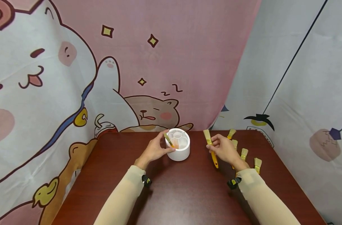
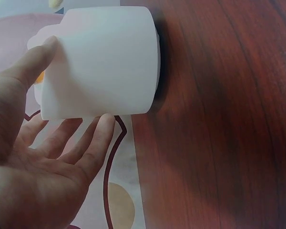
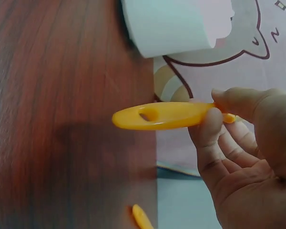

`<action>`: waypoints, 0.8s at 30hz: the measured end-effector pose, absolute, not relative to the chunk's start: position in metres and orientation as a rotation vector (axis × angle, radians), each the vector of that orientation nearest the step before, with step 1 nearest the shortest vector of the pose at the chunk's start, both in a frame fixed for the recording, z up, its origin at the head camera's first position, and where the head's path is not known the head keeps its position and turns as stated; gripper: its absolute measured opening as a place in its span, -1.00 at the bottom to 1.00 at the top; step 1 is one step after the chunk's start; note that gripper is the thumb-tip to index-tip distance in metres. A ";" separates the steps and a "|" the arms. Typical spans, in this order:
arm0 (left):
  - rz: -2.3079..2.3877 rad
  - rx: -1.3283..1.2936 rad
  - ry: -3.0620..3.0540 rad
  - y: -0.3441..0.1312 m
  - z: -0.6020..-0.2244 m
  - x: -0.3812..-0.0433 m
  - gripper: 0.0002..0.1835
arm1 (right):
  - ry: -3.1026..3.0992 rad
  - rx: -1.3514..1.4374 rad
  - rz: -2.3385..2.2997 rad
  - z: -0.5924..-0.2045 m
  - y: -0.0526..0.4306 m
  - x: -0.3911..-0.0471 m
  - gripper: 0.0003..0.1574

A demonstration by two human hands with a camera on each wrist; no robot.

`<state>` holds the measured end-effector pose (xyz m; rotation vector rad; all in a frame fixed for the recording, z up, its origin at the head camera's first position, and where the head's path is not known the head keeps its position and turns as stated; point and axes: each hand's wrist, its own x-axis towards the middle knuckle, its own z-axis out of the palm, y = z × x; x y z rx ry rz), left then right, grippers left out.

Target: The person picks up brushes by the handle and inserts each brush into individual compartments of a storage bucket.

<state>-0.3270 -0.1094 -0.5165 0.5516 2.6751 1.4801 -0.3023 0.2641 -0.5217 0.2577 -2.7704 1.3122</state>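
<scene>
On the table stands a round white organizer (image 1: 178,155) with several compartments open at the top. My left hand (image 1: 154,148) grips its left side, with the thumb at the near side and the fingers round the other side in the left wrist view. One paintbrush (image 1: 168,138) leans in a left compartment, bristles up. Right of the organizer and apart from it, my right hand (image 1: 225,149) pinches another paintbrush (image 1: 214,159) with pale bristles upward. Its yellow handle (image 3: 171,117) points down, showing a hole near the end in the right wrist view.
Several more yellow-handled paintbrushes lie at the table's right side, including one brush (image 1: 257,164) near the right edge and one (image 1: 231,133) at the back; my right hand and forearm partly cover them. A patterned cloth (image 1: 187,62) hangs behind the brown table (image 1: 185,193).
</scene>
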 end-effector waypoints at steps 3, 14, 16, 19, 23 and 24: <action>1.479 0.547 2.678 -0.110 -0.516 -0.327 0.13 | -2.749 0.285 1.332 -0.516 0.258 -0.301 -0.54; 1.449 0.560 2.679 -0.111 -0.515 -0.327 0.13 | -2.607 0.434 1.383 -0.493 0.237 -0.295 -0.66; 1.445 0.567 2.671 -0.112 -0.515 -0.327 0.14 | -2.586 0.443 1.377 -0.488 0.234 -0.294 -0.66; 1.446 0.586 2.665 -0.113 -0.515 -0.327 0.15 | -2.563 0.454 1.364 -0.483 0.228 -0.293 -0.67; 1.443 0.599 2.669 -0.113 -0.515 -0.327 0.15 | -2.536 0.454 1.335 -0.477 0.221 -0.291 -0.68; 1.441 0.598 2.668 -0.113 -0.516 -0.327 0.15 | -2.528 0.457 1.330 -0.475 0.220 -0.290 -0.68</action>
